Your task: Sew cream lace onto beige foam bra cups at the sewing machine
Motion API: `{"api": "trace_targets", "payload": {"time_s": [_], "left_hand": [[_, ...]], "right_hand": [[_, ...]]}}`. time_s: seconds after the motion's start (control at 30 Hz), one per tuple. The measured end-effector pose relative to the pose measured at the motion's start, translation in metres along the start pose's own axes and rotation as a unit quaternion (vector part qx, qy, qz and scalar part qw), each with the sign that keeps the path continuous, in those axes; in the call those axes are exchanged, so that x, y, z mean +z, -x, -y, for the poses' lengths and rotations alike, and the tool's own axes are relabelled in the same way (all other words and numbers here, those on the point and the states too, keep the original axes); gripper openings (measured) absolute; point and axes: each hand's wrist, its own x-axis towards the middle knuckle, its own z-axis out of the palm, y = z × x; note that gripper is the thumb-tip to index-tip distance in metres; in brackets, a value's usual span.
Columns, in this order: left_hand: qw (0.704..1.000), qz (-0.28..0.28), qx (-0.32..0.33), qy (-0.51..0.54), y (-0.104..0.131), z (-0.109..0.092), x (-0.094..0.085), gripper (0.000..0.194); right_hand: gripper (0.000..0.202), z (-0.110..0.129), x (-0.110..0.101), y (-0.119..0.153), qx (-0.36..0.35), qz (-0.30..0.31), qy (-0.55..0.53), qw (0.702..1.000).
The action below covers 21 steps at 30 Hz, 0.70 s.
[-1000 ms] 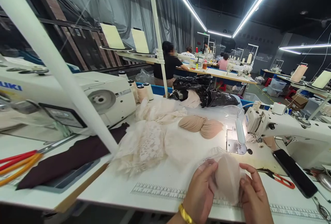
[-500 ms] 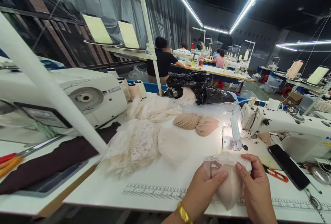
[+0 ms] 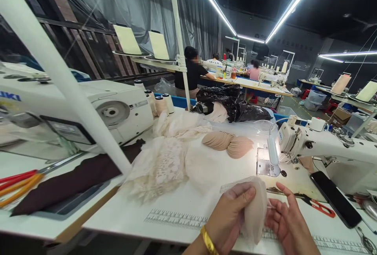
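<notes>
My left hand (image 3: pixel 231 212), with a gold bracelet at the wrist, pinches a beige bra cup (image 3: pixel 255 212) with sheer, pale fabric on it, thumb on the near face. The cup hangs on edge above the table's front. Just right of the cup is my right hand (image 3: pixel 287 219), one finger stretched up and the others loosely curled beside the cup's edge. Whether those fingertips touch the edge I cannot tell. Behind the hands, the lit sewing machine (image 3: pixel 306 139) stands with its needle plate (image 3: pixel 265 164) bare.
A printed ruler (image 3: pixel 173 219) runs along the table front. Left lie a lace fabric pile (image 3: pixel 165 161) and fanned beige cup pieces (image 3: pixel 218 140). Orange-handled snips (image 3: pixel 322 208) and a black phone (image 3: pixel 335 198) lie right. A white pole (image 3: pixel 73 86) crosses the left side. Co-workers sit farther back.
My right hand has let go of the bra cup and moved slightly right, its fingers apart. My left hand has turned the cup edge-on. The view has shifted slightly left.
</notes>
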Motion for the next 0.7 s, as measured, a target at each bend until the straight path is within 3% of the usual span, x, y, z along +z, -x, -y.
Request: {"api": "trace_targets", "payload": {"time_s": [0.17,0.53,0.7], "left_hand": [[1.0,0.008,0.009,0.012,0.003,-0.001,0.003,0.049],[1.0,0.009,0.005,0.017,0.003,-0.004,0.009,0.046],[1.0,0.008,-0.011,0.016,0.0,-0.004,0.016,0.041]], "right_hand": [[0.091,-0.008,0.014,0.004,-0.032,0.006,0.027,0.999],[0.105,-0.013,0.019,-0.001,-0.049,-0.012,0.028,0.998],[0.101,-0.014,0.021,-0.001,-0.084,-0.029,0.065,0.994]]}}
